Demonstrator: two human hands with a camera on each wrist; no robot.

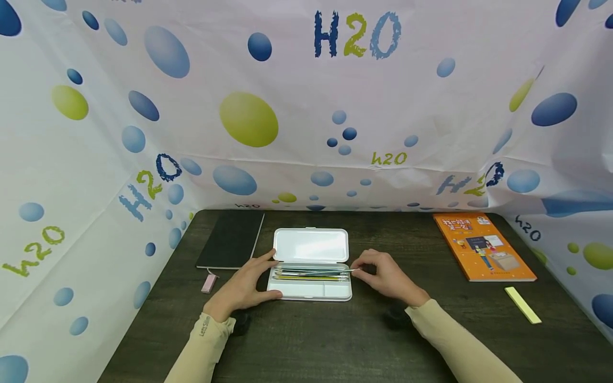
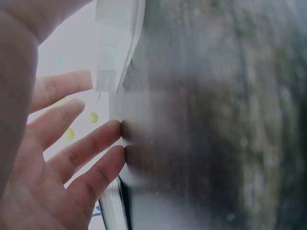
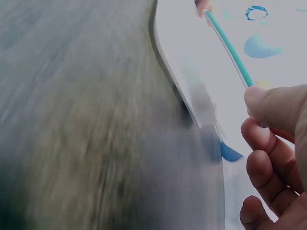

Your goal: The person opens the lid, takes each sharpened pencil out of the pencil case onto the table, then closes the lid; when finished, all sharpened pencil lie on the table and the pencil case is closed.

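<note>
A white pencil case [image 1: 292, 291] lies on the dark table with its lid [image 1: 310, 246] raised toward the back. Several pencils lie lengthwise in it, a yellow pencil [image 1: 308, 278] among them. With thumb and forefinger, my right hand [image 1: 385, 271] pinches the end of a thin teal pencil [image 3: 229, 45] at the case's right side. That pencil slants over the others. My left hand [image 1: 244, 287] spreads around the case's left end, its thumb at the front corner and forefinger near the hinge. In the left wrist view, two fingertips [image 2: 115, 128] touch the table.
A black notebook [image 1: 231, 239] lies at the back left, with a pink tag-like block on a cord [image 1: 208, 283] in front of it. An orange book [image 1: 483, 247] and a pale yellow strip [image 1: 523, 305] lie on the right. Printed sheeting [image 1: 297, 80] walls the table.
</note>
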